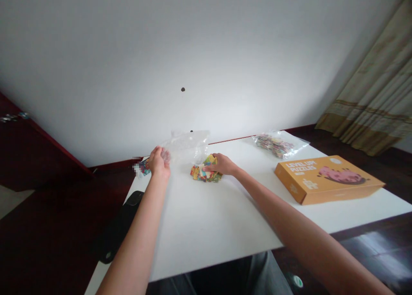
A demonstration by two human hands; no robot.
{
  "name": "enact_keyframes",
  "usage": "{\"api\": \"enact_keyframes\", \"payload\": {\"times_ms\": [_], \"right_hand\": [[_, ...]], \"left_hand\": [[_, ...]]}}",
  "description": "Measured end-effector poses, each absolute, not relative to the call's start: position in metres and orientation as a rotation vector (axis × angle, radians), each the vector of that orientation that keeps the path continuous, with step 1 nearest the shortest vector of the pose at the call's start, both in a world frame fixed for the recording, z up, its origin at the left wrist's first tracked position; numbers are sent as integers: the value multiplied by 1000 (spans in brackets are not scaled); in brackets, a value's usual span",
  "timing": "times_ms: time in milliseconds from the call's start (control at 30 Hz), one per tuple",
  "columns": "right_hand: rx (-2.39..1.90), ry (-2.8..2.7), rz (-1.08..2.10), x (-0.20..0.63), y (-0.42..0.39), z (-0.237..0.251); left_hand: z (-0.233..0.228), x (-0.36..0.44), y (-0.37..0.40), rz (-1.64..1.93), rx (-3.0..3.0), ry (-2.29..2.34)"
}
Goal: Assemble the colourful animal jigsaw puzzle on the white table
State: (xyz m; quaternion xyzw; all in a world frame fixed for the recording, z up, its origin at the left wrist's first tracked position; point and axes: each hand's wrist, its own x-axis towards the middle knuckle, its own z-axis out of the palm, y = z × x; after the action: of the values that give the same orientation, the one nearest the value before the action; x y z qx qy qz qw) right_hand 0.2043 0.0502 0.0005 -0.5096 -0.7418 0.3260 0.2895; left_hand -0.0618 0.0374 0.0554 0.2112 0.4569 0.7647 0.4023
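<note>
A heap of colourful puzzle pieces lies on the white bench, toward its far edge. The right hand rests on the heap, fingers closed on some pieces, though how many is hard to make out. Just to its left, the left hand is clenched on a clear plastic bag, lifted off the surface. Further right sit another bag of pieces and an orange puzzle box.

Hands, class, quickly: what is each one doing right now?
Left hand: closed, gripping the edge of the clear plastic bag.
Right hand: fingers curled on the pile of puzzle pieces on the white table.
</note>
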Motion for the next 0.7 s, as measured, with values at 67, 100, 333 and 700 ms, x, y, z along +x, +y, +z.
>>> {"api": "enact_keyframes", "payload": {"times_ms": [67,100,333,700], "right_hand": [[-1366,-1990,778,203,51,-2],[-1380,-1981,730,202,51,-3],[-1224,-1548,954,216,54,14],[-1049,-1174,1249,219,47,49]], "left_hand": [[49,-50,38,1921,482,1139],[47,-47,38,1911,457,1129],[36,-51,39,1874,292,1015],[32,-24,25,1681,768,920]]}}
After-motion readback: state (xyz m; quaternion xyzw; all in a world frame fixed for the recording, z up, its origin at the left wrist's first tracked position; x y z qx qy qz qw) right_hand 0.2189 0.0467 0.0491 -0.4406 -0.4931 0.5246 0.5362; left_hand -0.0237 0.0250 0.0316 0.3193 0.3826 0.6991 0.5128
